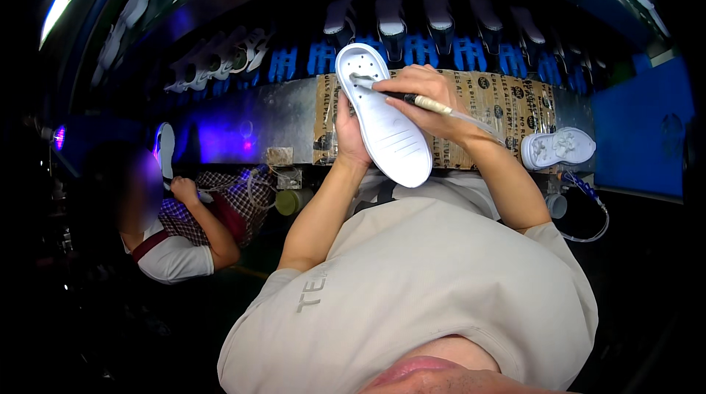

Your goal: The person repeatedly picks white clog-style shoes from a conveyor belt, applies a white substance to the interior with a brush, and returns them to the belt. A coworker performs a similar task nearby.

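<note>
While held up over the near edge of the metal bench (289, 123), one white shoe sole (399, 145), holed heel end pointing away from the body, grooved toe end angled toward the shirt (448, 262); grasped along one side by the left hand (351, 129), cannot tell exact finger placement behind; in the right hand (428, 92), pinched like a pen, one slim applicator (421, 101) with dark grip, pale handle and trailing tube, tip at the heel recess; beneath, brown sheeting (482, 100) printed with repeated dark lettering and round dark marks; on the shirt, large grey lettering, partly lost in folds; at right, white footwear pieces (562, 148) on the bench; behind, a row of shoes (440, 13) above blue supports (421, 48); at left, a co-worker's hand (184, 190) near another white sole (166, 148).
</note>
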